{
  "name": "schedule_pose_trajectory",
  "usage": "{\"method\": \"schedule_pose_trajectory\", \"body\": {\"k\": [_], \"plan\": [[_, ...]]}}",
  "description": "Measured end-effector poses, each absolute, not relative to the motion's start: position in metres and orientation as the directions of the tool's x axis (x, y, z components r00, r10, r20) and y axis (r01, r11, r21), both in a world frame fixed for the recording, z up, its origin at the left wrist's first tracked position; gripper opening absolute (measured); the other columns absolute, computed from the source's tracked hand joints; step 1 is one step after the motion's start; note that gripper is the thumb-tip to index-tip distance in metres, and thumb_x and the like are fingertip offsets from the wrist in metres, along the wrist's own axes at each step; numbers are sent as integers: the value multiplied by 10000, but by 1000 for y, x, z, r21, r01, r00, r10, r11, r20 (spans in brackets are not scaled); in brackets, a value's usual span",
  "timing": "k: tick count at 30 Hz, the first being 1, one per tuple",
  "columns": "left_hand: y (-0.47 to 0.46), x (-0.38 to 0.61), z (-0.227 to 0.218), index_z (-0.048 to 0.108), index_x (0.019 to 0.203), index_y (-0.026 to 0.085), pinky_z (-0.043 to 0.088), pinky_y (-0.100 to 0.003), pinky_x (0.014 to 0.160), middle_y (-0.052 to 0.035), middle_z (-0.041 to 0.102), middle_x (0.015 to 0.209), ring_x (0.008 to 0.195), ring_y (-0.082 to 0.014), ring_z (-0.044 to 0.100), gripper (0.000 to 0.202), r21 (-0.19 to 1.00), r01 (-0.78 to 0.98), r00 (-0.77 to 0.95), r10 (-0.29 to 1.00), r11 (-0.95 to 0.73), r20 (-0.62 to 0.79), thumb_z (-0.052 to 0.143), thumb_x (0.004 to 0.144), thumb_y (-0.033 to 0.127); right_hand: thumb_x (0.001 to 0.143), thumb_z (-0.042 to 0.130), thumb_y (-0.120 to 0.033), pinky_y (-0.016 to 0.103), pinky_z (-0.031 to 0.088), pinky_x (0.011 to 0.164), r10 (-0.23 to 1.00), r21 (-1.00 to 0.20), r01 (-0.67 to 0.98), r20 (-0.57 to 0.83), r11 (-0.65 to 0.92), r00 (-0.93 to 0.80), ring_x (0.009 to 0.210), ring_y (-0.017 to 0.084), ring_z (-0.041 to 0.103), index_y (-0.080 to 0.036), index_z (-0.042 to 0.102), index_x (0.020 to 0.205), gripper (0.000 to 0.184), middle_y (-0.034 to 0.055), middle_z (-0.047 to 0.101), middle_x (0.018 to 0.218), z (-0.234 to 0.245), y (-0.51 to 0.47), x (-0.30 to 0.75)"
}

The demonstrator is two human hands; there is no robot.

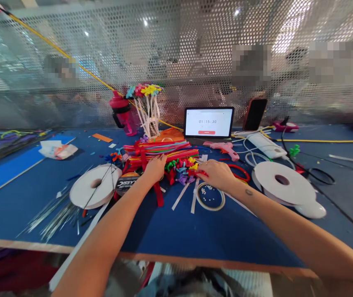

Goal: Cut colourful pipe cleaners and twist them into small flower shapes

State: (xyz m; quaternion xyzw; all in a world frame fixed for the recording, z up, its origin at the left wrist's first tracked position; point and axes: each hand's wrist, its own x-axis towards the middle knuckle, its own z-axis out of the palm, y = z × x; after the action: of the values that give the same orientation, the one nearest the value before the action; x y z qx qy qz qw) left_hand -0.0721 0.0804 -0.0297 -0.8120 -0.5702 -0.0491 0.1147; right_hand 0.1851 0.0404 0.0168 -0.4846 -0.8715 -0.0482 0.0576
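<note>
My left hand (155, 168) rests at the front of a pile of colourful fuzzy pipe cleaners (176, 154), mostly red and pink; its fingertips are partly hidden. My right hand (216, 173) has its fingers curled at the right side of a heap of small twisted pipe-cleaner flowers (184, 175) in green, blue, purple, yellow and red. Something red shows at its fingertips, too small to tell apart from the heap. A red ribbon strip (158, 194) hangs toward me beside my left hand. Just below my right hand lies a tape ring (211, 207) with small white bits inside it.
White ribbon rolls lie at left (85, 189) and right (294, 189). Thin wire stems (58, 218) spread at front left. Behind stand a pink bottle (128, 119), a flower bunch (148, 107), a tablet (209, 122) and a phone (254, 115). A pink glue gun (226, 149) lies near a white power strip (266, 144).
</note>
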Motion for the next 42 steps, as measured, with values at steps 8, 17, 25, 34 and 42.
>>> {"method": "schedule_pose_trajectory", "body": {"k": [8,17,25,34,42], "plan": [[80,-74,-32,393,1261,57,375,-359,982,-209,510,1267,1196,-237,482,475,-81,937,349,912,-340,213,379,786,40,893,414,-378,314,421,794,821,-3,863,312,505,-479,957,220,581,-211,675,940,313,65,680,967,29,67,184],[86,-76,-36,388,1289,54,373,-375,983,-204,478,1313,1220,-244,457,483,-88,923,384,902,-374,197,349,807,58,876,435,-408,272,394,665,787,-53,820,321,570,-527,833,204,592,-222,692,919,320,50,692,850,45,96,153],[82,-73,-33,383,1294,56,358,-384,996,-208,489,1298,1215,-247,461,497,-94,934,356,916,-344,184,356,797,44,856,471,-380,248,391,671,805,-130,806,249,578,-538,799,180,617,-214,697,916,287,31,703,856,32,124,151],[85,-75,-34,379,1294,71,370,-381,989,-201,473,1313,1232,-240,446,486,-71,925,381,907,-374,180,350,809,47,889,428,-267,286,383,833,695,10,712,208,702,-688,969,211,566,-163,678,994,291,87,674,1005,25,164,95],[82,-73,-27,481,1183,97,356,-360,1004,-153,550,1227,1193,-224,472,334,-47,926,370,878,-374,304,352,885,174,839,530,-338,317,372,868,700,22,709,142,705,-700,1070,242,493,-182,614,1096,312,108,609,1119,13,184,92]]}}
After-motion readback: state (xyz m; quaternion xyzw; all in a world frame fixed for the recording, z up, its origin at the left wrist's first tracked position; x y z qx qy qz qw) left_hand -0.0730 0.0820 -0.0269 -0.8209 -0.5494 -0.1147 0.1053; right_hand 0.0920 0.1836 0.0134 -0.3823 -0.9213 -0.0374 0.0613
